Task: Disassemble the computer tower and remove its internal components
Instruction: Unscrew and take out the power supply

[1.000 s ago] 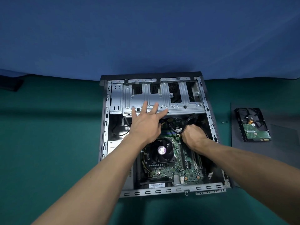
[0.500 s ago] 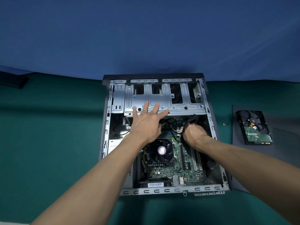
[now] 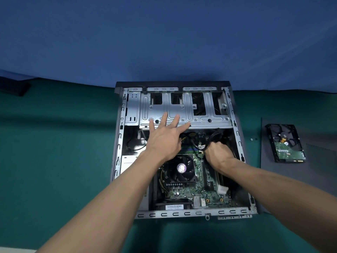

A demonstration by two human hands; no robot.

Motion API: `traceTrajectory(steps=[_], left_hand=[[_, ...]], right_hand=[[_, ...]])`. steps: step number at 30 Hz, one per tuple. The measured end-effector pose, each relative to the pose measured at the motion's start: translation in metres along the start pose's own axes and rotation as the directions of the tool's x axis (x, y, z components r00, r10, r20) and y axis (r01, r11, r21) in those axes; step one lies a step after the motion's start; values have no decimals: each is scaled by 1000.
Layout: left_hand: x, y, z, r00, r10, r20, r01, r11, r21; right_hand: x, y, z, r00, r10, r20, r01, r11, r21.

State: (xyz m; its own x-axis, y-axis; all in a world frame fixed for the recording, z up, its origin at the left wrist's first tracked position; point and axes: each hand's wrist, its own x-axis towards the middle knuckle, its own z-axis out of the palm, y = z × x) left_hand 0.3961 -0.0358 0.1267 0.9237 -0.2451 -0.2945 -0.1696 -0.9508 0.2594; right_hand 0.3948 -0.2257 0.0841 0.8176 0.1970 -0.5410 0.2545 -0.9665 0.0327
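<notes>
Tower (image 3: 119, 143) is lying open on its side on the green table (image 3: 54, 161), so everything is reachable from above. Left hand (image 3: 164, 141) is pressing flat on the drive cage (image 3: 200, 114), fingers spread, gripping nothing, likely bracing the chassis. Right hand (image 3: 218, 152) is clenching round the black cable bundle (image 3: 213, 137) just above the motherboard (image 3: 184, 191), probably working a connector free. Hard drive (image 3: 285, 143) is already sitting out on the dark panel (image 3: 291, 179), well clear of the case
</notes>
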Motion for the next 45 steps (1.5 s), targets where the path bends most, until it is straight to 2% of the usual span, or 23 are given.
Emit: traceTrajectory(steps=[5, 9, 12, 16, 18, 19, 21, 23, 26, 29, 32, 35, 39, 45], left_hand=[[1, 1, -1, 1000, -5, -2, 5, 1000, 2], [0, 2, -3, 1000, -6, -6, 6, 1000, -4], [0, 2, -5, 1000, -6, 13, 7, 1000, -8], [0, 3, -5, 1000, -13, 15, 13, 1000, -8], [-2, 6, -4, 999, -27, 17, 27, 1000, 1], [-2, 8, -3, 999, -36, 23, 36, 999, 3], [-3, 15, 0, 998, -56, 32, 56, 998, -4], [-6, 24, 5, 998, -67, 18, 67, 998, -4], [-8, 41, 13, 998, -54, -25, 54, 998, -17], [-10, 56, 18, 997, -60, -48, 58, 998, -38], [-11, 66, 18, 995, -80, -54, 78, 996, -36], [-10, 73, 16, 994, -101, -50, 102, 995, 18], [-9, 78, 14, 990, -134, -44, 135, 990, 30], [-6, 75, 12, 990, -127, -62, 128, 992, 20]], right_hand=[[-12, 1, -1, 993, -89, -75, 83, 993, -85], [-25, -12, -12, 996, -32, -78, 25, 996, -91], [-35, -22, -26, 992, 90, -84, -82, 992, 100], [-54, -11, -47, 967, 242, -85, -178, 873, 453], [-65, 1, -54, 956, 286, -64, -171, 720, 672], [-71, 7, -55, 951, 306, -47, -153, 595, 789], [-84, 21, -56, 944, 329, 5, -99, 272, 957], [-95, 38, -60, 940, 338, 38, -26, -39, 999], [-105, 72, -60, 917, 391, 79, 87, -389, 917], [-111, 105, -48, 886, 431, 170, 202, -688, 697], [-116, 136, -25, 863, 408, 296, 284, -879, 383], [-121, 160, 6, 842, 386, 377, 374, -921, 108], [-122, 180, 46, 832, 343, 435, 442, -884, -148], [-116, 183, 91, 772, 329, 543, 536, -796, -280]])
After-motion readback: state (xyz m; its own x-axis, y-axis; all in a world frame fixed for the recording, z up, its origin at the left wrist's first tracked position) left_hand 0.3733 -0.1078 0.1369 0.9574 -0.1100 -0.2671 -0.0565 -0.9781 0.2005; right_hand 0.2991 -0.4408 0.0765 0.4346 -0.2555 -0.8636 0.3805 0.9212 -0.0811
